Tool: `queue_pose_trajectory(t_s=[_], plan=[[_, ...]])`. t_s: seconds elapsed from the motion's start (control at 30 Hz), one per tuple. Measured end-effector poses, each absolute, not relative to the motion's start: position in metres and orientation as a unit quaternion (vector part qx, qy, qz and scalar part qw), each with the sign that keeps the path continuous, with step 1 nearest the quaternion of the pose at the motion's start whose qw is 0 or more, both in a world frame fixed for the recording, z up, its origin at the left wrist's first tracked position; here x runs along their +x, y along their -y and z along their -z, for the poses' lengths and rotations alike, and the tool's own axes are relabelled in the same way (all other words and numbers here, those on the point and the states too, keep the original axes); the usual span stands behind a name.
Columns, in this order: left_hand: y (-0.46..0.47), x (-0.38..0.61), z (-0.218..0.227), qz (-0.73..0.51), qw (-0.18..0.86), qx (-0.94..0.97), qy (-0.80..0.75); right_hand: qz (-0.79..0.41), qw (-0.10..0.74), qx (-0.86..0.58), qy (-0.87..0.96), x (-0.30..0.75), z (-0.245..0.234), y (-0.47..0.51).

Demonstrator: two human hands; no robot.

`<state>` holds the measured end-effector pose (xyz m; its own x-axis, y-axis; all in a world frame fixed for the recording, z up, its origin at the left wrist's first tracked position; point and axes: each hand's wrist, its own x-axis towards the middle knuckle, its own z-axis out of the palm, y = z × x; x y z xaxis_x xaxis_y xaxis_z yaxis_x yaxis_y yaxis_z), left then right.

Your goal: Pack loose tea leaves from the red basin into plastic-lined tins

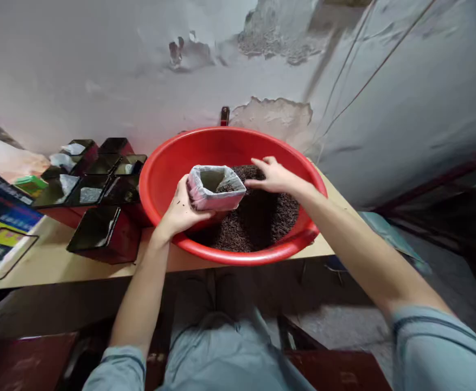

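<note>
**Over the red basin, a packet held at the ready**

At the near edge of a pale wooden table [58,266], the head view shows a wide, round red plastic basin [160,174] with a bed of dark brown loose granules [258,222] in its bottom. The left hand [178,212] is clasped round a small, square, pinkish foil-lined packet [215,190]. Its fingers curl under the base and near side, and its palm is flecked with dark crumbs. The packet sits inside the basin's rim, just above the granules, with its mouth open and tipped a little toward the person. It is probably kept there so that anything spilled falls back into the basin.

The right hand [272,176] lies at the packet's far right corner with its fingers stretched out and loose, gripping nothing that can be made out. The fingertips touch or nearly touch the folded-over foil lip, and the heel of the hand hovers over the granules. Whether any granules lie under the palm cannot be told. A few dark grains show inside the packet.

Left of the basin stands a cluster of open, dark red square metal tins [103,233], some with pale liners. Beyond them, at the table's left end, lies a blue and yellow printed carton [1,222]. Behind everything rises a grey wall with peeling plaster [270,117].
</note>
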<state>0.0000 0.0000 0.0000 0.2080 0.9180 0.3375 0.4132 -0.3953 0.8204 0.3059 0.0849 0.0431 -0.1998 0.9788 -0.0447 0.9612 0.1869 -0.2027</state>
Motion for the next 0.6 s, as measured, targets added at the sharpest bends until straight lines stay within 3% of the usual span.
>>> queue_pose_trajectory(t_s=[0.17,0.33,0.6], plan=[[-0.001,-0.003,0.003,-0.425,0.295,0.722,-0.458,-0.066,-0.008,-0.605,0.794,0.302,-0.017,-0.067],[-0.001,-0.004,0.003,-0.427,0.291,0.721,-0.461,-0.019,0.038,-0.579,0.814,0.308,-0.003,-0.072],[-0.002,-0.002,0.003,-0.430,0.278,0.727,-0.457,-0.038,0.126,-0.530,0.838,0.320,-0.001,-0.094]])
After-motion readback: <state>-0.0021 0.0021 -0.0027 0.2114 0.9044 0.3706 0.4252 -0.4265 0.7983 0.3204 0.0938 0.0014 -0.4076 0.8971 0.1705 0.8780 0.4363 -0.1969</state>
